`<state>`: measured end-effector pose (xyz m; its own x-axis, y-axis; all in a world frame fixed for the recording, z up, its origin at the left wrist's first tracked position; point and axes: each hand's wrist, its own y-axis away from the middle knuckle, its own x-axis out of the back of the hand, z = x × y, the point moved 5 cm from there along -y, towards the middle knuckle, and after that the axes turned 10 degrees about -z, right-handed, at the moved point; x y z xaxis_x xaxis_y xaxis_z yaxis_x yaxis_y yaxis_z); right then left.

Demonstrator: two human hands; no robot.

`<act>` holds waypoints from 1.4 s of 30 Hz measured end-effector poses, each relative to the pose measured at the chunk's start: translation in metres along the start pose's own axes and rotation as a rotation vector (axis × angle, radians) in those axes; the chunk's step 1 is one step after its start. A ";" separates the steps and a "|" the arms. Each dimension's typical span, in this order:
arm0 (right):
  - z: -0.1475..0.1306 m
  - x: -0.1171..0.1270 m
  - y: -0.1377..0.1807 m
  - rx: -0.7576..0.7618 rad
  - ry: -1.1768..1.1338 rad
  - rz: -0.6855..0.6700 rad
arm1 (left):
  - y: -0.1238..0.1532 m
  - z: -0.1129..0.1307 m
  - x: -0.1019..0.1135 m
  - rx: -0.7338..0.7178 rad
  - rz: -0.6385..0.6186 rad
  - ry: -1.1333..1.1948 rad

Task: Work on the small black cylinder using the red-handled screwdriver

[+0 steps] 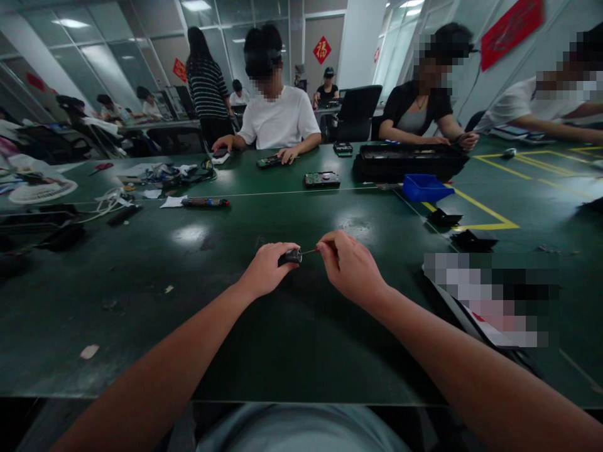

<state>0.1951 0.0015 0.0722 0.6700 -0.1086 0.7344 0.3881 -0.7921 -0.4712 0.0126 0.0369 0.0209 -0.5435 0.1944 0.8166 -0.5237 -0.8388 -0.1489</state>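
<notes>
Your left hand is closed around one screwdriver by its handle. Your right hand pinches its shaft. Both are mid-table, with open room around and the near edge beneath your forearms.

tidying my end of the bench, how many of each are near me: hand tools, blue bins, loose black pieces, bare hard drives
small screwdriver, in left hand and right hand: 1
pen-shaped tool: 1
blue bin: 1
loose black pieces: 2
bare hard drive, mid-bench: 1
total: 6
</notes>
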 end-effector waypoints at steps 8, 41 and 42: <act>0.007 -0.003 0.002 -0.021 -0.118 -0.021 | 0.000 0.003 -0.003 -0.019 -0.042 -0.011; 0.010 0.005 0.002 -0.077 -0.015 0.116 | -0.009 -0.013 0.019 0.278 0.096 0.981; 0.010 0.005 0.002 -0.071 -0.012 0.119 | -0.011 -0.013 0.019 0.286 0.068 0.897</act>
<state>0.2053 0.0055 0.0700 0.7164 -0.1977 0.6691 0.2598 -0.8144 -0.5189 -0.0003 0.0566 0.0309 -0.9314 0.3592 0.0593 -0.3559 -0.9326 0.0596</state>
